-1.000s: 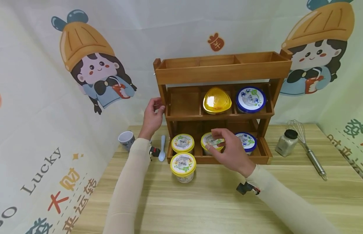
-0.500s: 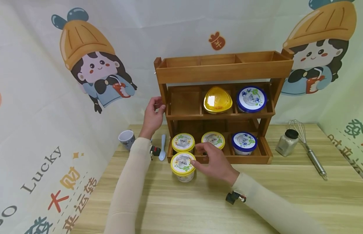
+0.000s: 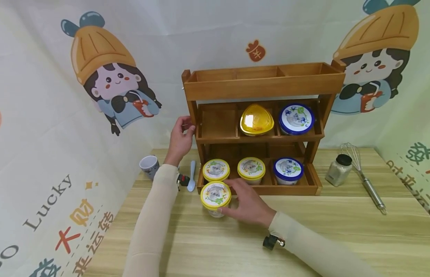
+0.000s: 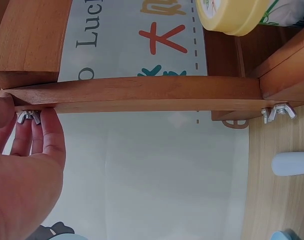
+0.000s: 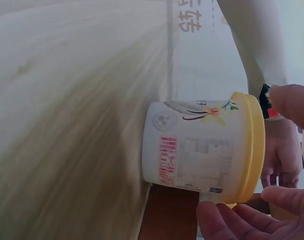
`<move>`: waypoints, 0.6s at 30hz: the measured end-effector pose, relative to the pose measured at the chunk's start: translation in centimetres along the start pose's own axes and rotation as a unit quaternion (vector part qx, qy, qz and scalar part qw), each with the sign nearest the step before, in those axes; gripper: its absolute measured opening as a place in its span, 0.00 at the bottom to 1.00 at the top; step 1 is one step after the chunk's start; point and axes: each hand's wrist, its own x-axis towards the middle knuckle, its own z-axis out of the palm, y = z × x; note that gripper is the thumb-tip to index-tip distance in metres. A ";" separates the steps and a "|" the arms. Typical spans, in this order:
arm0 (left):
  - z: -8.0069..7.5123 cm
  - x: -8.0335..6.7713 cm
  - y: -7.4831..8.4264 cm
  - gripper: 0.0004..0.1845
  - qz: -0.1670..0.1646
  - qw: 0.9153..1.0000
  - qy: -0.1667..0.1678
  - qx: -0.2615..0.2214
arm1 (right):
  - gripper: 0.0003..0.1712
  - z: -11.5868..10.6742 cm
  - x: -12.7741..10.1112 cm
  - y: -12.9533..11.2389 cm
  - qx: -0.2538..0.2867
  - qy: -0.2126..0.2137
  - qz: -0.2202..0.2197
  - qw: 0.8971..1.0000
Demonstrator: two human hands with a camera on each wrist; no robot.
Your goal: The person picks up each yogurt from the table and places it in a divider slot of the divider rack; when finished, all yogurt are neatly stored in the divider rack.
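Observation:
My left hand [image 3: 181, 140] holds the left side post of a brown wooden rack [image 3: 263, 86]. In the left wrist view, the thumb and fingers are around the post [image 4: 157, 95], by a metal wing nut [image 4: 29, 117]. My right hand [image 3: 247, 204] is spread around a yellow-lidded tub [image 3: 216, 195] standing on the table before the rack. In the right wrist view, its thumb and fingers lie on either side of the lid [image 5: 252, 150]; the thumb looks apart from it. On the rack's bottom tier sit two more yellow-lidded tubs [image 3: 251, 168] and a blue-lidded tub [image 3: 288, 170].
The middle tier holds a yellow triangular-lidded container [image 3: 256, 120] and another blue-lidded tub [image 3: 296, 119]. A patterned cup [image 3: 149, 166] and a light blue spoon [image 3: 192, 177] are left of the rack. A black-capped jar [image 3: 338, 170] and a whisk [image 3: 368, 184] lie to the right.
My right hand has moved left and down from the bottom tier's tubs to the yellow-lidded tub in front. The left hand has stayed on the post.

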 end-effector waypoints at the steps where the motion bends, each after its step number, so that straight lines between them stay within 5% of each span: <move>1: 0.0 0.0 0.0 0.19 -0.002 1.000 0.000 0.000 | 0.50 0.1 0.0 0.0 -0.002 -0.005 0.002 1.000; 18: 0.0 -0.1 -0.1 0.19 0.005 1.000 -0.001 0.001 | 0.59 1.4 0.6 0.6 0.018 -0.033 0.034 0.999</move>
